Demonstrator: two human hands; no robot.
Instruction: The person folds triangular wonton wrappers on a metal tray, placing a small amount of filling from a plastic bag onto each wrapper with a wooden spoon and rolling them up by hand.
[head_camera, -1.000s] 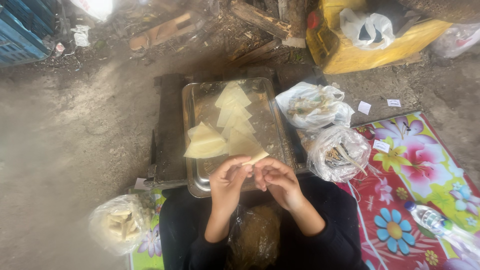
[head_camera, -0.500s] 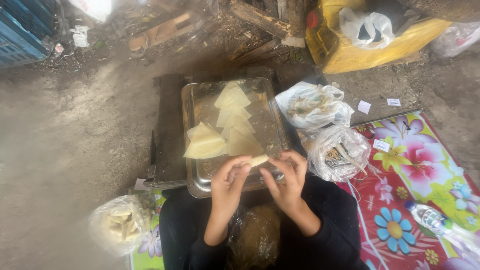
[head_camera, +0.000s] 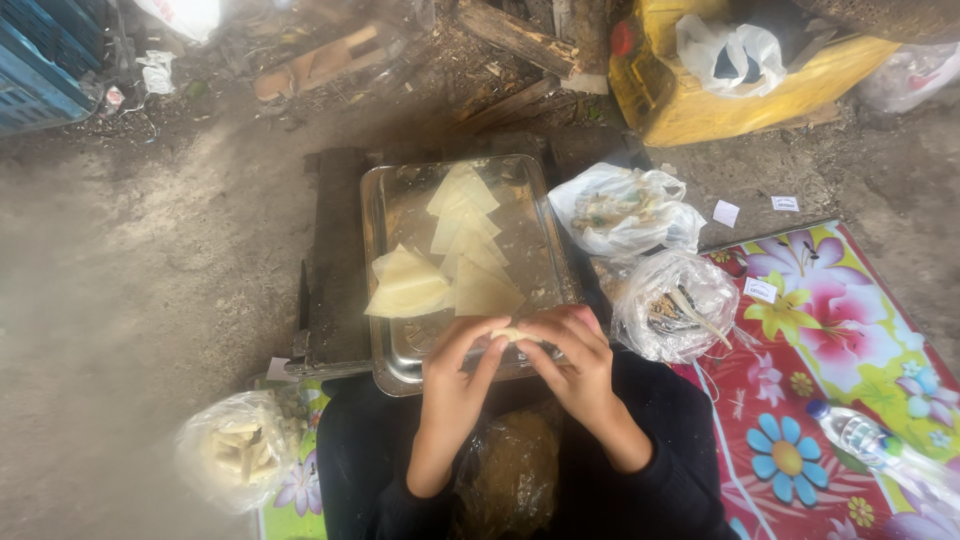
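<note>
My left hand (head_camera: 455, 375) and my right hand (head_camera: 572, 362) meet over the near edge of a metal tray (head_camera: 395, 360). Together they pinch a small pale piece of dough wrapper (head_camera: 508, 334) between the fingertips. Several pale yellow triangular folded wrappers (head_camera: 465, 255) lie in a row and a heap inside the tray. The tray rests on a dark wooden board (head_camera: 335, 260) on the ground. A clear bag of brownish filling (head_camera: 510, 470) sits in my lap, below my wrists.
Two clear plastic bags (head_camera: 625, 210) (head_camera: 675, 305) with contents lie right of the tray. A bag of pale pieces (head_camera: 235, 450) is at lower left. A flowered mat (head_camera: 850, 400) with a plastic bottle (head_camera: 865, 440) lies right. A yellow container (head_camera: 740, 90) and wood scraps stand beyond.
Both hands have drawn closer together over the tray's near edge, closing around the small wrapper piece; the piece, earlier sticking up between the fingers, is now mostly covered.
</note>
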